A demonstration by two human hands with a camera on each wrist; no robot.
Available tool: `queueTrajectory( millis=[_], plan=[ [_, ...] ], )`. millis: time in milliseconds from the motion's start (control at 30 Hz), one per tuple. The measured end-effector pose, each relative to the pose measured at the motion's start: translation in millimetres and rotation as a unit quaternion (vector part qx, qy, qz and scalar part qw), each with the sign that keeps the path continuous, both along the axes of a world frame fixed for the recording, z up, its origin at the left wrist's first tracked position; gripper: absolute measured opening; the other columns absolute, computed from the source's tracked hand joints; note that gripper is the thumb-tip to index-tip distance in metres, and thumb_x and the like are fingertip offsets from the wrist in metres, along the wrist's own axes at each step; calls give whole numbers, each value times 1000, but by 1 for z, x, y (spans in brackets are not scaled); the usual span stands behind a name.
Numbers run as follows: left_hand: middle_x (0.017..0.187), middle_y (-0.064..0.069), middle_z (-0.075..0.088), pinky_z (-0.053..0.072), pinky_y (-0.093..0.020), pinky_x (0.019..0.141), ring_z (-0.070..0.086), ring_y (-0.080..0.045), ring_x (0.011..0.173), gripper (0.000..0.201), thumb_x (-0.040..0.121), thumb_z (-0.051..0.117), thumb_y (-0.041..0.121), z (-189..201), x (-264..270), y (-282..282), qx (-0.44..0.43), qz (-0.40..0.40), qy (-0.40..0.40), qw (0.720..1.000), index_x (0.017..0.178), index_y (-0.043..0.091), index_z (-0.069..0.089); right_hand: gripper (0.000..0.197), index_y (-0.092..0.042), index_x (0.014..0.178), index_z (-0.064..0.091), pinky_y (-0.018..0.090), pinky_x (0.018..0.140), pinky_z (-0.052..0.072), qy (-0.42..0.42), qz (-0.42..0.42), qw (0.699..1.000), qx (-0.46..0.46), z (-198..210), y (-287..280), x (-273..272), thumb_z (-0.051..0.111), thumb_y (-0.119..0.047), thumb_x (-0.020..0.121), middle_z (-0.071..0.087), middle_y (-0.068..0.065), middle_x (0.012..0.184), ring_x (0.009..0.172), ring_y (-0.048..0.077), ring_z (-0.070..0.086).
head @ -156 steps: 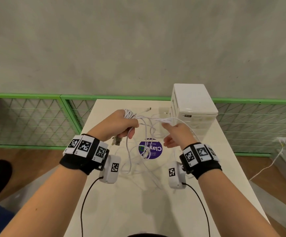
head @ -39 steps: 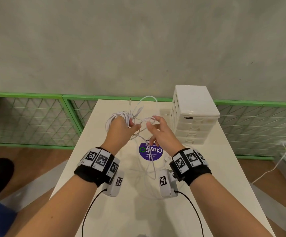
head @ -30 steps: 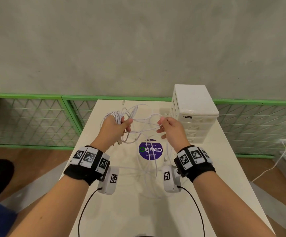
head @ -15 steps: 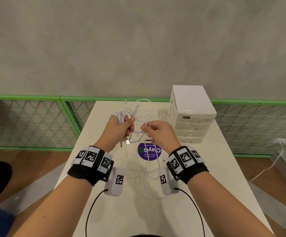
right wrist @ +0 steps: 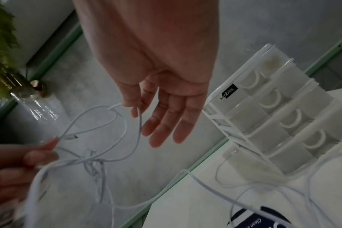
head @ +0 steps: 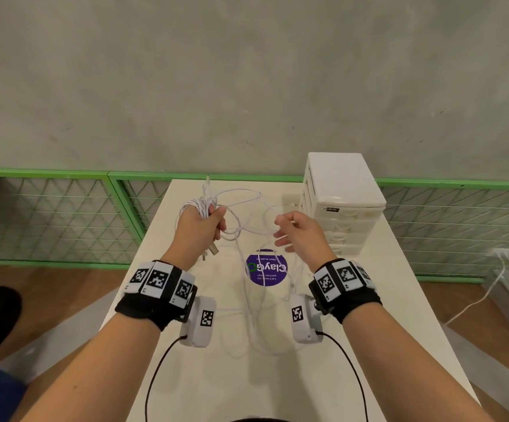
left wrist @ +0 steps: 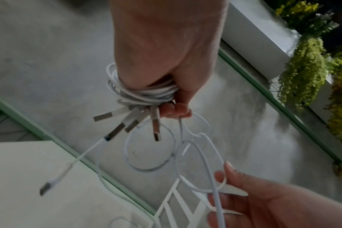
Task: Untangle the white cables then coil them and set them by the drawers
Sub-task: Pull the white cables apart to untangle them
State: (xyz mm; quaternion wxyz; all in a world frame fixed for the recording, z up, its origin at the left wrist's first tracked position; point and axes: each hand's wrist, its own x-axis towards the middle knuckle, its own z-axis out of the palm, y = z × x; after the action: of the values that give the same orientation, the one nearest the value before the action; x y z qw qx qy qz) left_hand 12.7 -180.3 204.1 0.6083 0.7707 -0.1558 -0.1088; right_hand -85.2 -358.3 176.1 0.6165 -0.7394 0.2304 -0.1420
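Note:
Several white cables are tangled in the air between my hands above the table. My left hand grips a bundle wound round its fingers. In the left wrist view the coil crosses the left hand, and several USB plugs stick out below it. My right hand is held apart to the right. Its thumb and forefinger pinch one strand while the other fingers stay straight. Loose strands hang down and trail on the table. The white drawers stand at the back right.
The cream table carries a round purple sticker. A green mesh railing runs behind it under a grey wall. Another white cord lies on the floor to the right. A cable end lies beside the drawers.
My right hand has moved right, away from the left hand, and its fingers have spread. The strand between the hands is drawn out wider. The left hand keeps its bundle.

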Motion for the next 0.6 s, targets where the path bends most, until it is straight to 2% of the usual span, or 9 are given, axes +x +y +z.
queueTrajectory(
  millis=[133, 233, 300, 367, 433, 500, 533, 567, 600],
  plan=[
    [66, -17, 57, 36, -25, 47, 45, -13, 43, 48, 96, 55, 20, 1, -2, -6, -19, -7, 13, 1000, 48, 22, 53, 24, -21, 92, 54, 29, 70, 48, -34, -63, 994, -81, -9, 9, 0, 69, -36, 82, 63, -2, 80, 73, 17, 61],
    [64, -16, 57, 35, -25, 47, 45, -12, 42, 54, 96, 56, 19, 6, -5, -9, -22, -24, 9, 999, 42, 24, 54, 26, -30, 83, 46, 40, 69, 53, -109, -148, 978, -104, -8, 13, -3, 72, -32, 79, 56, -8, 68, 66, 23, 60],
    [58, -8, 57, 35, -23, 46, 43, -11, 41, 48, 96, 56, 18, 8, -7, -10, -30, -37, 17, 999, 49, 23, 51, 27, -32, 72, 46, 41, 65, 52, -150, -139, 972, -114, -2, 16, -4, 73, -33, 79, 55, -10, 64, 63, 27, 60],
    [53, 0, 56, 33, -21, 43, 40, -11, 41, 37, 96, 55, 18, 10, -9, -12, -34, -50, 23, 998, 60, 19, 43, 27, -30, 67, 49, 36, 61, 50, -152, -88, 975, -137, 4, 20, -5, 73, -37, 78, 55, -10, 63, 61, 27, 58],
    [51, 3, 53, 33, -21, 41, 37, -12, 43, 36, 96, 55, 18, 12, -8, -11, -37, -64, 20, 997, 64, 18, 39, 31, -21, 65, 50, 33, 59, 46, -141, -82, 973, -162, 4, 16, -6, 69, -38, 81, 54, 0, 60, 58, 26, 53],
    [51, 4, 50, 33, -19, 39, 35, -13, 45, 36, 96, 54, 18, 15, -8, -9, -55, -75, 19, 995, 65, 18, 37, 27, -10, 67, 50, 35, 60, 44, -136, -115, 977, -116, -4, 5, -7, 58, -22, 90, 52, 11, 62, 58, 24, 47],
    [51, 4, 48, 33, -18, 38, 35, -13, 46, 36, 96, 54, 17, 17, -8, -8, -64, -81, 17, 995, 65, 18, 36, 19, -9, 71, 52, 35, 63, 43, -130, -103, 984, -58, -8, 0, -8, 51, -8, 90, 54, 9, 66, 63, 20, 49],
    [51, 4, 48, 33, -17, 38, 34, -14, 48, 36, 97, 53, 17, 18, -8, -8, -69, -87, 13, 994, 65, 18, 35, 21, -11, 77, 55, 33, 68, 43, -112, -63, 992, -11, -12, -3, -9, 45, 4, 86, 57, 5, 75, 71, 17, 53],
    [51, 5, 47, 33, -18, 39, 34, -14, 48, 37, 97, 53, 17, 19, -9, -8, -67, -95, 5, 993, 65, 18, 35, 32, -16, 86, 58, 30, 75, 45, -83, -1, 996, 11, -16, -3, -9, 42, 12, 82, 61, 2, 87, 82, 17, 56]
  ],
)
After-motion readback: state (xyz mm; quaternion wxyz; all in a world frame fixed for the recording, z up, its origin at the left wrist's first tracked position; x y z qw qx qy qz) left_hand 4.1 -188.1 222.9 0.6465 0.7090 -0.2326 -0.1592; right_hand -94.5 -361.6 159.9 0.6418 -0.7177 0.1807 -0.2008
